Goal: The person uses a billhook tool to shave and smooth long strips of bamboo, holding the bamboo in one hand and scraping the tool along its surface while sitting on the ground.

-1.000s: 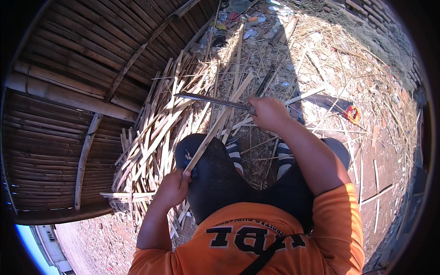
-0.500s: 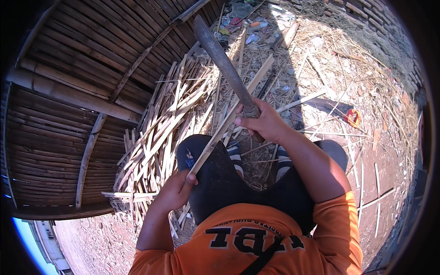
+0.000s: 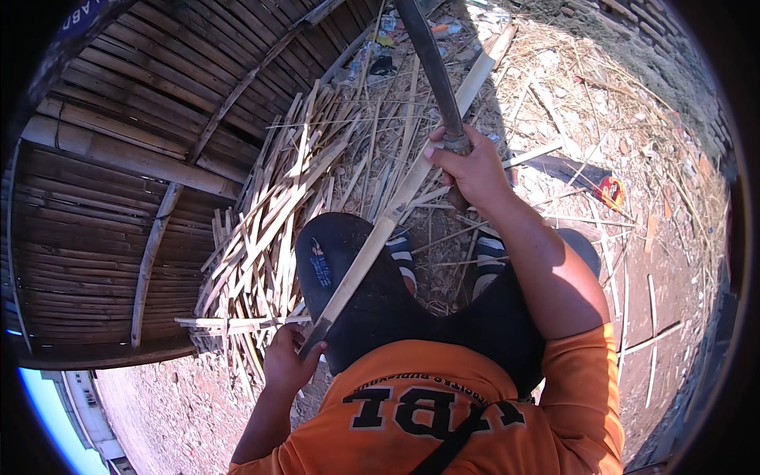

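A long pale bamboo strip point(image 3: 364, 261) slants across my lap, from beside my left hip to the ground ahead on the right. My left hand point(image 3: 293, 356) is closed around its near end. In my right hand point(image 3: 475, 170) is the handle of a machete point(image 3: 431, 63), its dark curved blade pointing up and away from me. The fingers and thumb of that hand also lie against the strip, next to the handle. The blade's tip runs out at the upper edge of the view.
Split bamboo strips point(image 3: 269, 229) lie heaped at the left, beside a woven bamboo wall point(image 3: 103, 253). Shavings and litter cover the ground ahead. A red and yellow packet point(image 3: 610, 192) lies on the right, and a brick wall point(image 3: 641, 36) stands at the far right.
The bamboo strip has shifted across my lap, with my left hand lower and nearer my body. My right hand has moved slightly right and farther away, and the machete has swung more upright.
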Tool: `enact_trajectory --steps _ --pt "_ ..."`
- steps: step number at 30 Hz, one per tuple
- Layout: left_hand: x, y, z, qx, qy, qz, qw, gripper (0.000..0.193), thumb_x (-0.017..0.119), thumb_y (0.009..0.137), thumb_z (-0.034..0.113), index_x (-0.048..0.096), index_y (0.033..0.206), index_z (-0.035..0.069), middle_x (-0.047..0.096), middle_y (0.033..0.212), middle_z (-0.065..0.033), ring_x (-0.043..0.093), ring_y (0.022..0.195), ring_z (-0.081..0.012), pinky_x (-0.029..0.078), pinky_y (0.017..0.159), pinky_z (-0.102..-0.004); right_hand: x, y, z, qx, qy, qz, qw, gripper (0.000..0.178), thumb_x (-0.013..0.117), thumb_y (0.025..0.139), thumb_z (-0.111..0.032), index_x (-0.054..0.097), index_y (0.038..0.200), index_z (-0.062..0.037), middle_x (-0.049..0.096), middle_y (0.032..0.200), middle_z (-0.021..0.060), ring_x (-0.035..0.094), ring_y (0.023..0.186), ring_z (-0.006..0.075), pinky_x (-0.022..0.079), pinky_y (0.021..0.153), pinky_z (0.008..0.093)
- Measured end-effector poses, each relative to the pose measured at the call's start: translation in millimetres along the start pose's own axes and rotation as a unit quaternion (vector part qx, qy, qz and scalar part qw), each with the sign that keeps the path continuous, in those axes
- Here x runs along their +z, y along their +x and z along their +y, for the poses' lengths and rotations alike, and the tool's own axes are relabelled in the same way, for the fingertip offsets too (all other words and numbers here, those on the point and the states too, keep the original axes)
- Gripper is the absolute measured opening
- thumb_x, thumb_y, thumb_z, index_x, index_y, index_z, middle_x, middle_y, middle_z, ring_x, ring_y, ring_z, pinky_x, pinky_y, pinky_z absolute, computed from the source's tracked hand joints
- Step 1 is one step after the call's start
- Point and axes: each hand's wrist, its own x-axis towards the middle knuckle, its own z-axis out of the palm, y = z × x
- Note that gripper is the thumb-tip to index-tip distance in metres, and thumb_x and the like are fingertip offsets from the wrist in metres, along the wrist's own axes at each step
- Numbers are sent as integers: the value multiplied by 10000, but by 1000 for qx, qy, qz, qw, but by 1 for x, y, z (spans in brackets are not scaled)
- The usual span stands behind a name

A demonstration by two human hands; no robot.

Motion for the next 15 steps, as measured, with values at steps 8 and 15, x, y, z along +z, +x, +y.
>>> enact_trajectory --steps 8,15 --pt "37 -24 -31 34 63 56 996 504 794 857 464 596 1001 24 647 691 -170 675 617 -388 532 567 -474 -11 -2 -3 -16 -18 11 1000 269 791 880 -125 649 1090 -34 609 732 4 537 558 52 415 494 240" --pt "30 -8 -10 6 -24 11 1000 503 710 928 493 589 915 5 621 665 -196 653 595 -403 488 548 -480 -46 -3 -12 -199 -366 66 907 344 764 882 -260 668 1136 -50 694 790 132 693 647 289 509 602 406"
